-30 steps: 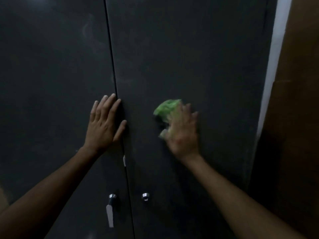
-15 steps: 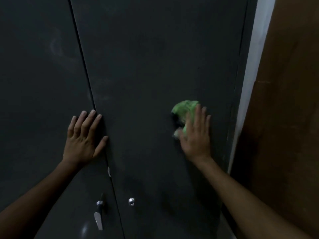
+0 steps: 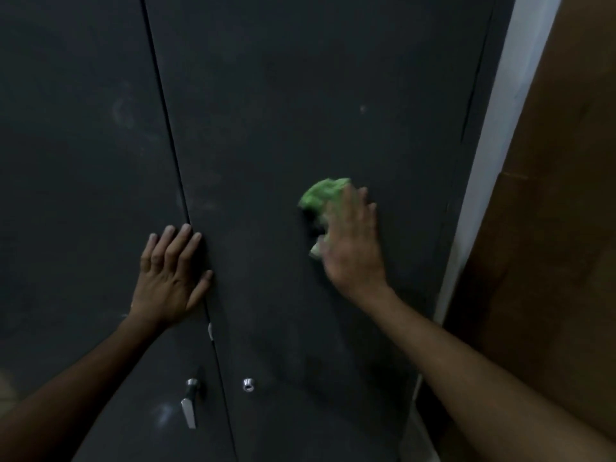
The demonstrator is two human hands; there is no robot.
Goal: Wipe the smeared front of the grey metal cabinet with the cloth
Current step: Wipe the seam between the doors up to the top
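The grey metal cabinet fills the view with two tall doors and a seam between them. My right hand presses a crumpled green cloth flat against the right door, fingers straight; the cloth sticks out above and left of the fingers. My left hand rests flat on the left door beside the seam, fingers spread. Pale smears show on the left door and near the seam.
A silver lever handle hangs low on the left door, with a round silver lock on the right door. A white wall strip and a brown wooden panel stand right of the cabinet.
My right hand with the cloth first slid right across the right door, then back left a little. My left hand stays flat by the seam. The camera view has shifted.
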